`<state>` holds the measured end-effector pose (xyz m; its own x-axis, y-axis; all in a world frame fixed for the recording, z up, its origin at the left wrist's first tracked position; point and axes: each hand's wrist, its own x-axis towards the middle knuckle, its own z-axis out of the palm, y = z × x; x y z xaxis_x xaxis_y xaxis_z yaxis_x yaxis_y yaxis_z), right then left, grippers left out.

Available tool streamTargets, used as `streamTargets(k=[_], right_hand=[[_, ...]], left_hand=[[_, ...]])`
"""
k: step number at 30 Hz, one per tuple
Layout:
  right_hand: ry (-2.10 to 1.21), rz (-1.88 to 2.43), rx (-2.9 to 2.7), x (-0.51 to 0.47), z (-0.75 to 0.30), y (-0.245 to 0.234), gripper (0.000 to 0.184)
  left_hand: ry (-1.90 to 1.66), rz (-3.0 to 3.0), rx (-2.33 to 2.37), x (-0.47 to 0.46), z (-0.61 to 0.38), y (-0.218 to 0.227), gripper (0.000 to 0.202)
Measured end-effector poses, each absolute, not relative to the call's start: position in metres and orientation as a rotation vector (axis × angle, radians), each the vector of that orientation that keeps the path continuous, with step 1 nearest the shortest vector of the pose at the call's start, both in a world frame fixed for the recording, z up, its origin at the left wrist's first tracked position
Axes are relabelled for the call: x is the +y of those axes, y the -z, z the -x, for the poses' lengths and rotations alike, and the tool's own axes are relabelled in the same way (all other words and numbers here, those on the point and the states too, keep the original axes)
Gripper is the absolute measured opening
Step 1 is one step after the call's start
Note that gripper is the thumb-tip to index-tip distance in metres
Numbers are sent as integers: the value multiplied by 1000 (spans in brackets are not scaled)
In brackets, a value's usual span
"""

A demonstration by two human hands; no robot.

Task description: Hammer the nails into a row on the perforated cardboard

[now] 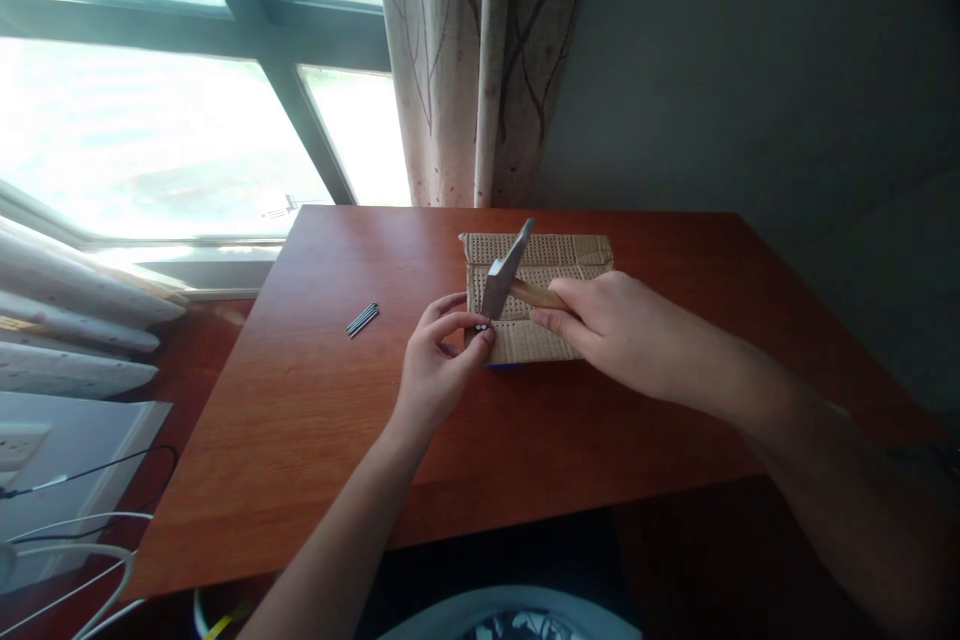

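A piece of brown cardboard (559,255) dotted with small holes lies on the wooden table (322,420). My right hand (607,325) grips the wooden handle of a hammer (504,272), whose metal head hangs over the cardboard's left edge. My left hand (439,365) pinches two small nails (481,328) between thumb and fingers, right under the hammer head at that edge. A bit of blue shows under the cardboard's front edge.
Several loose nails (363,319) lie on the table to the left of my hands. A window and a patterned curtain (480,60) stand behind the table. White cables and a socket (22,442) sit at the lower left, beside rolled material.
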<state>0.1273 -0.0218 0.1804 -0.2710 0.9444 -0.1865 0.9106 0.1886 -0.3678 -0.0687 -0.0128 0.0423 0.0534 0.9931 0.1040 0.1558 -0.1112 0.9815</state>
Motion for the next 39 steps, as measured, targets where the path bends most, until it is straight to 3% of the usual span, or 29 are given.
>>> streamTargets(k=[39], right_hand=[[-599,1857,-2363,-33,-126,-162,30]], left_hand=[[-1174,-1384,1231,-13,69,-40,22]])
